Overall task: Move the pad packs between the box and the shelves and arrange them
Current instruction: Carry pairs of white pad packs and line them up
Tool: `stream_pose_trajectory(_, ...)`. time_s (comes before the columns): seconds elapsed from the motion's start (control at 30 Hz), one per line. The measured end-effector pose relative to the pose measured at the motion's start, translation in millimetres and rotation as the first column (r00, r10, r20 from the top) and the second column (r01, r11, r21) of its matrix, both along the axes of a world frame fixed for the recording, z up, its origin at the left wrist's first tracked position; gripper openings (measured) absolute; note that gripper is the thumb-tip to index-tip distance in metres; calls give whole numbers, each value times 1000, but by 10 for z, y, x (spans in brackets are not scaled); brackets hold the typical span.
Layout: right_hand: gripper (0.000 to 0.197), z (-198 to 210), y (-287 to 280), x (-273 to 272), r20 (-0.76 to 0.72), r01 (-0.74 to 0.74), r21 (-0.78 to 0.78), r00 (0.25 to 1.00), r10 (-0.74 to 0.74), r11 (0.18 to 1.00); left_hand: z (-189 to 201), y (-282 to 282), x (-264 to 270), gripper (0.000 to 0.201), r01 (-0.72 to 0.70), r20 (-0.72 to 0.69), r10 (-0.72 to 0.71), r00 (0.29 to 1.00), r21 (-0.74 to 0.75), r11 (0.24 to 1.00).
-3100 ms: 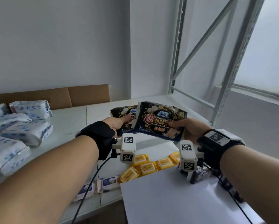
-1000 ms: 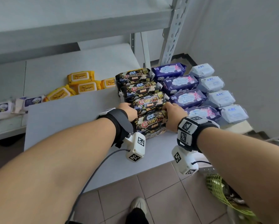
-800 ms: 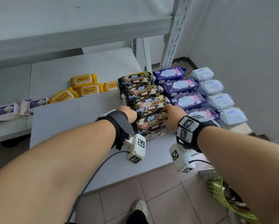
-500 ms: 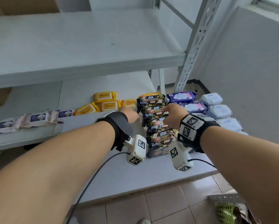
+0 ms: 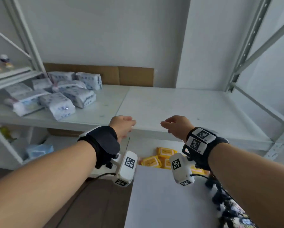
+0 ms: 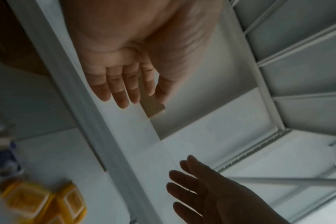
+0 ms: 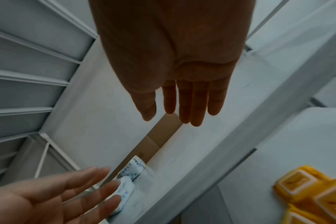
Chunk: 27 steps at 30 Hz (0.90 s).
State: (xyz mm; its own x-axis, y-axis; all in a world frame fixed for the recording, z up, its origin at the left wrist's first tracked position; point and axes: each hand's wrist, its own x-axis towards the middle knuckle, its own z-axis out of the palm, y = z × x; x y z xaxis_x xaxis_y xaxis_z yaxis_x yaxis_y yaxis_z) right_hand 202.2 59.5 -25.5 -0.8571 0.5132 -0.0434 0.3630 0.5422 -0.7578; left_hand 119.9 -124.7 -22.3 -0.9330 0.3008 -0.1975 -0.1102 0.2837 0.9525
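Yellow packs (image 7: 314,195) fill wrist views; white packs (image 5: 62,96) show mostly overhead.

The shelf (image 5: 179,106) board looks matt white with a few small marks, carried on pale grey painted metal uprights (image 5: 246,45) punched with holes. Against its back edge stands plain brown cardboard (image 5: 134,76), dull and smooth. The white pad packs (image 5: 64,104) near the shelf's left edge are in soft, faintly shiny plastic wrap; the yellow packs (image 5: 156,160) below look glossy plastic. Both wrist straps (image 5: 105,142) are matt black cloth.
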Motion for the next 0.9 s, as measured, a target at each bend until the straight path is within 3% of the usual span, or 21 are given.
stream_pose_trajectory(0.1,23,156,-531,-585,12,-60,18,998,60,998,153,-656,-545,33,-50,-19,50,999,8,999)
stream_pose_trajectory(0.23,42,285,-1225,-1406,6,-66,-34,998,66,997,301,-1469,-1326,35,-121,0,121,993,1,993)
stream_pose_trajectory(0.37,38,266,-1816,-2078,23,-40,-81,999,42,996,367,-2125,-1998,15,-111,58,116,992,-82,990)
stream_pose_trajectory(0.43,35,216,-2038,-2319,51,-21,-106,998,27,994,363,-2369,-2252,15,-128,81,136,987,-96,987)
stream_pose_trajectory(0.57,45,104,-2270,-2656,132,36,-129,991,-19,991,284,-2684,-2617,29,-155,85,168,982,-144,977)
stream_pose_trajectory(0.7,55,34,-2315,-2906,210,126,-196,974,-84,973,217,-2779,-2922,19,-169,80,188,979,-194,966)
stream_pose_trajectory(0.83,55,-60,-2299,-3145,237,201,-281,962,-135,938,235,-2739,-3141,53,-128,55,146,988,-255,958)
stream_pose_trajectory(0.9,53,-96,-2286,-3289,235,221,-316,960,-149,923,243,-2720,-3270,60,-83,51,103,993,-309,948)
